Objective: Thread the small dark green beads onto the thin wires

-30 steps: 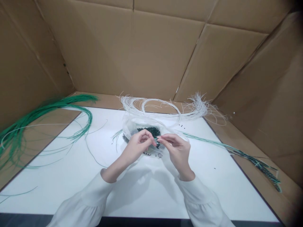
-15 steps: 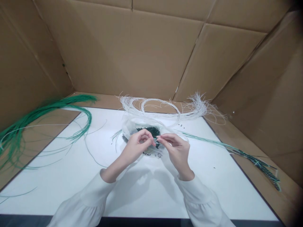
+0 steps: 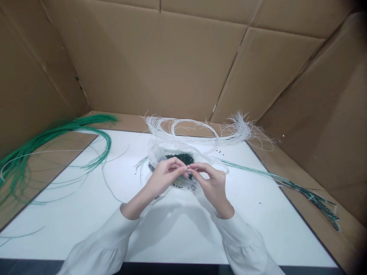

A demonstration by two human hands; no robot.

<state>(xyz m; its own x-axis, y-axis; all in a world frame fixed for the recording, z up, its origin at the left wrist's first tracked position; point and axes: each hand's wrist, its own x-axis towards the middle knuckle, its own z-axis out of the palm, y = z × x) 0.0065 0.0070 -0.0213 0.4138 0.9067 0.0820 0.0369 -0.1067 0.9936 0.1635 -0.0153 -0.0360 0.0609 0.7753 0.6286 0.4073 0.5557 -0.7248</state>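
Over an open clear plastic bag (image 3: 155, 152), my left hand (image 3: 168, 173) and my right hand (image 3: 211, 181) meet fingertip to fingertip. Both are closed in a pinch of thumb and forefinger. What lies between the fingertips is too small to name. A short dark, bead-like cluster (image 3: 190, 176) shows just beneath them; whether it hangs from the fingers I cannot tell. Dark green beads (image 3: 183, 157) fill the bag behind my hands, and black lettering (image 3: 192, 187) is on its near side.
A bundle of green strands (image 3: 65, 128) lies at the left. White strands (image 3: 195, 139) are coiled at the back. Green strands with dark beaded ends (image 3: 318, 200) stretch to the right. Cardboard walls (image 3: 160, 65) surround the white tabletop (image 3: 258, 236).
My right hand has moved slightly left, bringing its fingertips against those of my left hand. The dark cluster between them is now more covered. My left hand has barely moved.
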